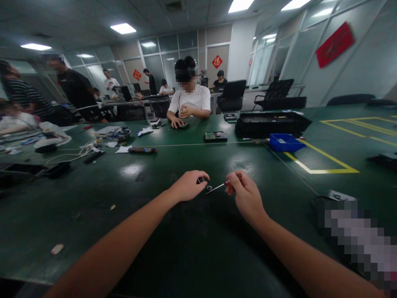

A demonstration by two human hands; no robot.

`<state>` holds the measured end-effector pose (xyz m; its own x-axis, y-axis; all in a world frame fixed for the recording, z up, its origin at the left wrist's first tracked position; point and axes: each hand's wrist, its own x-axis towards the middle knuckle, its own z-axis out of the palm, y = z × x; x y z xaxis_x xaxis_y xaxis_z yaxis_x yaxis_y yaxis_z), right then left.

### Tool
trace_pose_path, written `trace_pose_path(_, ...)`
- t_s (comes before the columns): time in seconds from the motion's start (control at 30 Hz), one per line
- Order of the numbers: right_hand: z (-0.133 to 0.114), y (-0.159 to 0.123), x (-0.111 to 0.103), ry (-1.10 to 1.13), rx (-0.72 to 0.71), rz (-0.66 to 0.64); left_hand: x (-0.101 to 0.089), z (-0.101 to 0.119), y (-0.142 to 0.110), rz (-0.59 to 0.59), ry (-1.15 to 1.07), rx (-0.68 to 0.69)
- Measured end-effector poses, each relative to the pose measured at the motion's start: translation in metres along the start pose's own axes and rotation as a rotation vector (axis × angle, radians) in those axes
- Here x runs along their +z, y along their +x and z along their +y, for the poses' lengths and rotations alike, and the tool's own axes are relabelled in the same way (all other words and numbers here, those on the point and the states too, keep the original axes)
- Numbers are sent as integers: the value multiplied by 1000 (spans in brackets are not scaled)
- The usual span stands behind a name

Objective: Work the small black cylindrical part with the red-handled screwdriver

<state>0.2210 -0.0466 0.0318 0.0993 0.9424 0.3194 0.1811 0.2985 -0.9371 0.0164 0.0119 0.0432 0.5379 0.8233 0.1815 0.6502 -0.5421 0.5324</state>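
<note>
Over the green table [173,231], my left hand [189,185] curls its thumb and fingers around a small black part [201,180]. Just right of those fingers shows a small round dark piece with a metallic ring [209,188]; whether it belongs to the black part I cannot tell. My right hand [246,191] is closed on the handle of a thin screwdriver [218,187]. Its metal shaft slants down to the left, and the tip lies close beside the round piece. Contact between them is too small to make out.
Across the table a person in white [192,99] handles a dark object. A hard drive [215,136], a long black tray [273,123] and a blue bin [285,142] stand toward the back. Cables [77,152] and clutter lie left; a blurred-out object [356,236] lies right.
</note>
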Motion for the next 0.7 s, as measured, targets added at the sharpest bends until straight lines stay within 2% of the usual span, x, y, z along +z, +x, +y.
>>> trace_pose_path(0.23, 8, 3, 1, 4, 0, -32, 20, -8, 19, -197, 272, 61)
trace_pose_path(0.33, 8, 4, 2, -4, 8, -48, 20, -14, 17, -176, 289, 78)
trace_pose_path(0.4, 7, 3, 2, -7, 12, -55, 16, -20, 14, -131, 225, 64)
trace_pose_path(0.47, 6, 2, 2, -9, 20, -60, 9, -28, 11, -68, 92, 1)
trace_pose_path(0.53, 5, 1, 2, -8, 33, -67, -1, -39, 7, 10, -112, -121)
trace_pose_path(0.63, 4, 1, 1, -7, 51, -75, -24, -61, -4, 169, -580, -321)
trace_pose_path(0.7, 4, 1, 1, -7, 61, -85, -44, -80, -16, 323, -915, -405)
